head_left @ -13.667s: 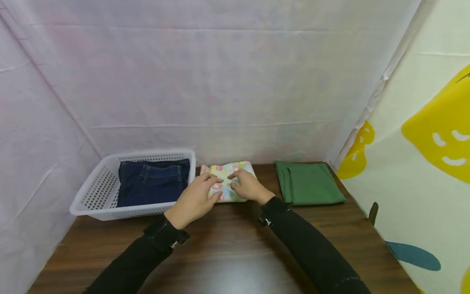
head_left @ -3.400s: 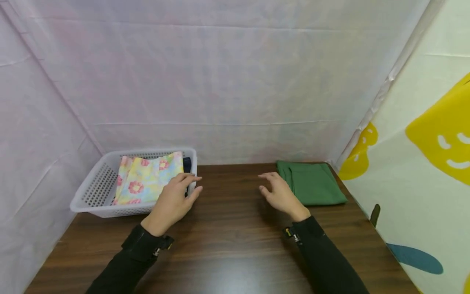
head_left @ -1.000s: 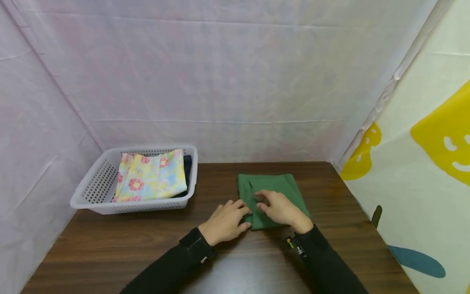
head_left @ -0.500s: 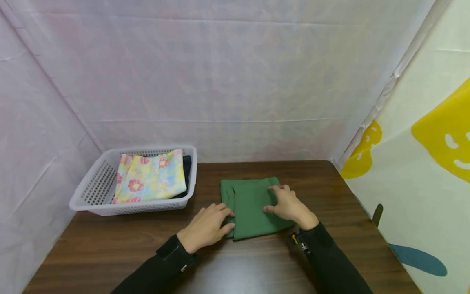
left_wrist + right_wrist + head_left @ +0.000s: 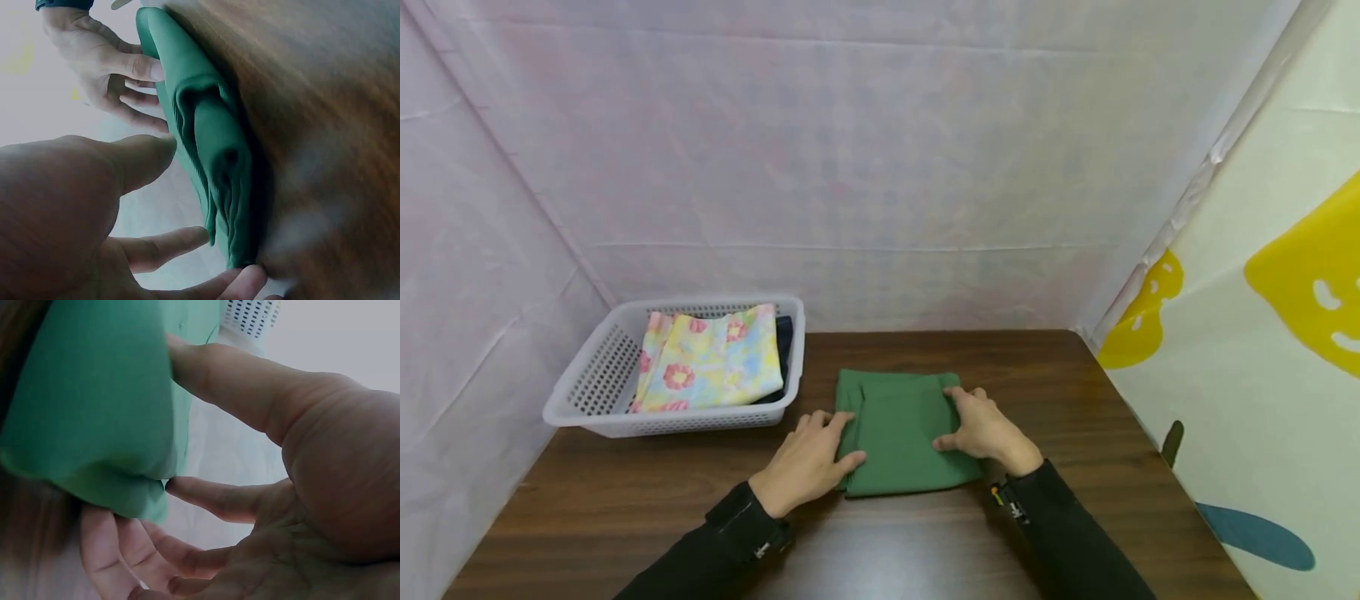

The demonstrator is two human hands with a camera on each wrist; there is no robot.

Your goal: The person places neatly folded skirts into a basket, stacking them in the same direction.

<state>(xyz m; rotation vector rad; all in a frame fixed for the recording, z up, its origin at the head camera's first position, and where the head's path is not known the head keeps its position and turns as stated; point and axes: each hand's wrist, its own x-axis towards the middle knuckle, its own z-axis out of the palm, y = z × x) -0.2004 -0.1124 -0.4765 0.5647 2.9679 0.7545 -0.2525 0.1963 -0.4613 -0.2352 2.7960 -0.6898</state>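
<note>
A folded green garment (image 5: 898, 429) lies on the table between both hands. My left hand (image 5: 803, 463) is at its left side, the thumb over the top near the front corner. In the left wrist view the left fingers (image 5: 165, 247) are fairly straight, with tips right at the layered fold edge. My right hand (image 5: 988, 429) grips the right side. Its thumb (image 5: 219, 369) lies on top in the right wrist view, while several fingers curl at the lower edge, their tips partly hidden by the fabric.
A white plastic basket (image 5: 568, 392) stands at the back left against the fabric wall (image 5: 880, 167). Inside are a folded flowered cloth (image 5: 711, 358) and, beneath it, folded dark denim (image 5: 784, 337). The brown table (image 5: 625, 508) extends toward the front.
Earlier the flowered cloth went from the table into the basket, onto the denim. The green garment has since slid from the back right to the middle front; lately it shifted slightly left and straightened.
</note>
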